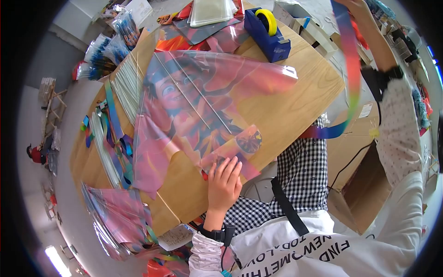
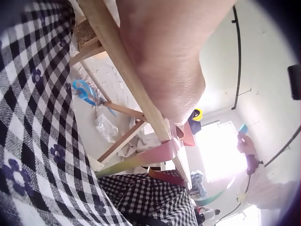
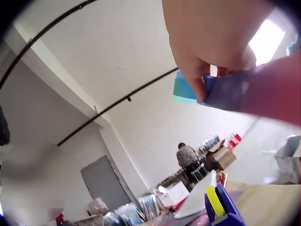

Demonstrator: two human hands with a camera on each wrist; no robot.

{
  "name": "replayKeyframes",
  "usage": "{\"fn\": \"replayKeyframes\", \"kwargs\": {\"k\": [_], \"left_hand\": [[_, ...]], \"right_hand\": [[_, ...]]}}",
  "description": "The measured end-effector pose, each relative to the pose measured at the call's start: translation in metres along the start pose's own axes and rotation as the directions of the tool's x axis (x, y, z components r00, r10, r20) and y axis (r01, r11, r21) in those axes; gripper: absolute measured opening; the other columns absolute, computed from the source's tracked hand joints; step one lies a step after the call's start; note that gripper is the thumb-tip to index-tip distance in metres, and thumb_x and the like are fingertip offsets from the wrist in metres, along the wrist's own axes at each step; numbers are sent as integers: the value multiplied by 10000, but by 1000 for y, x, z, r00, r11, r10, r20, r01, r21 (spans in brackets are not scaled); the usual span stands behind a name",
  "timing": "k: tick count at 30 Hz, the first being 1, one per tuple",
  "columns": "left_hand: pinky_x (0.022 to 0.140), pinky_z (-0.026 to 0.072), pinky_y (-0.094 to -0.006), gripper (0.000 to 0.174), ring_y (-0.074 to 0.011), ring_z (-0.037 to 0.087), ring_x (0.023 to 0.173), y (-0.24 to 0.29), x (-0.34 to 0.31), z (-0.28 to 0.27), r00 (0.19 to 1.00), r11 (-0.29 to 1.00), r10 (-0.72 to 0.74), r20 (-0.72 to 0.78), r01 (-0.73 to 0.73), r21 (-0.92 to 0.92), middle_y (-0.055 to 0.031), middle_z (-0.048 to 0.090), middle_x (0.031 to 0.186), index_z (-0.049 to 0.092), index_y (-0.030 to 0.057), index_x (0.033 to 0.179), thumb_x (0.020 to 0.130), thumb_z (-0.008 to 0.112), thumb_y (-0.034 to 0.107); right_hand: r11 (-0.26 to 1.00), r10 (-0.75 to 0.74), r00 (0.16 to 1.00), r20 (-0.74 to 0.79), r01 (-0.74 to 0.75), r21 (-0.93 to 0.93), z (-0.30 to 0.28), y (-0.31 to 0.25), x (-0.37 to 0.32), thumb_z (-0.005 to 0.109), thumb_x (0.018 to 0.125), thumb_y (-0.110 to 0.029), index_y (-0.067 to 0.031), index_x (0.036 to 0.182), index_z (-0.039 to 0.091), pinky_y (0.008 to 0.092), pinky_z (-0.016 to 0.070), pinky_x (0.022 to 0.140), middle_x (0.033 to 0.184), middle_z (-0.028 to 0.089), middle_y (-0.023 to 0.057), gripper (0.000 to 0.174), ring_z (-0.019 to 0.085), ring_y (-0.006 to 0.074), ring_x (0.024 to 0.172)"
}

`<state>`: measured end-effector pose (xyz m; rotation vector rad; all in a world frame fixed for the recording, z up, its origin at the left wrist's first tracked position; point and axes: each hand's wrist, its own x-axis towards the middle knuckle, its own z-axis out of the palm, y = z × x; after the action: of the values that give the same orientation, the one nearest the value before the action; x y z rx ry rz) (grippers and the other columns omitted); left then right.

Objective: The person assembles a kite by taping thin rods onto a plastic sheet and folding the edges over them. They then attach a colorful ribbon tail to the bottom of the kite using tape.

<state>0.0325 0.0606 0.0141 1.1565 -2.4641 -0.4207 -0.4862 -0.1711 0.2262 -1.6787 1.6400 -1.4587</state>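
A pink, printed kite of thin film (image 1: pixel 184 106) lies over the table, with thin white rods (image 1: pixel 203 95) across its cartoon picture. My left hand (image 1: pixel 224 184) rests with extended fingers on its lower corner, beside a rolled-looking part with a round pattern (image 1: pixel 249 140). High at the upper right, my right hand (image 1: pixel 357 4) pinches a rainbow ribbon (image 1: pixel 351 69) between thumb and fingers. From there the ribbon hangs down in a long curve to the table edge by my lap. In the right wrist view, a blue-green ribbon end (image 3: pixel 184 89) sticks out past the fingers.
A blue tape dispenser (image 1: pixel 270 39) with yellow tape stands at the table's back right. Bundled white rods (image 1: pixel 127 85) and loose rainbow ribbons (image 1: pixel 121 150) lie on the left. An open cardboard box (image 1: pixel 364 194) is on the floor at right. Another person (image 3: pixel 188 155) is in the background.
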Motion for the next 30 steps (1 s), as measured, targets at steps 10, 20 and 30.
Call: {"fn": "replayKeyframes", "kwargs": {"k": [10, 20, 30], "left_hand": [[1099, 335, -538, 410, -277, 507, 1292, 2, 2, -3, 1000, 1000, -10, 28, 10, 11, -66, 559, 1395, 601, 105, 1290, 883, 565, 131], [1111, 327, -517, 409, -268, 511, 1287, 4, 3, -4, 1000, 1000, -8, 25, 7, 23, -74, 566, 1385, 610, 100, 1278, 871, 578, 133], [1110, 328, -525, 403, -287, 518, 1273, 5, 4, -4, 1000, 1000, -9, 18, 9, 26, -84, 574, 1370, 615, 94, 1266, 866, 577, 126]], "right_hand": [[828, -456, 866, -204, 329, -454, 36, 40, 59, 659, 874, -93, -7, 1003, 638, 367, 449, 829, 1079, 639, 120, 156, 575, 256, 973], [862, 108, 990, 95, -46, -505, 87, 170, -133, 724, 806, -175, -20, 1064, 684, 404, 491, 829, 1048, 662, 204, 304, 630, 348, 964], [761, 189, 980, 61, -107, -640, 106, 142, -108, 747, 822, -339, 48, 1445, 359, 399, 380, 1105, 1367, 487, 304, 830, 463, 370, 1327]]}}
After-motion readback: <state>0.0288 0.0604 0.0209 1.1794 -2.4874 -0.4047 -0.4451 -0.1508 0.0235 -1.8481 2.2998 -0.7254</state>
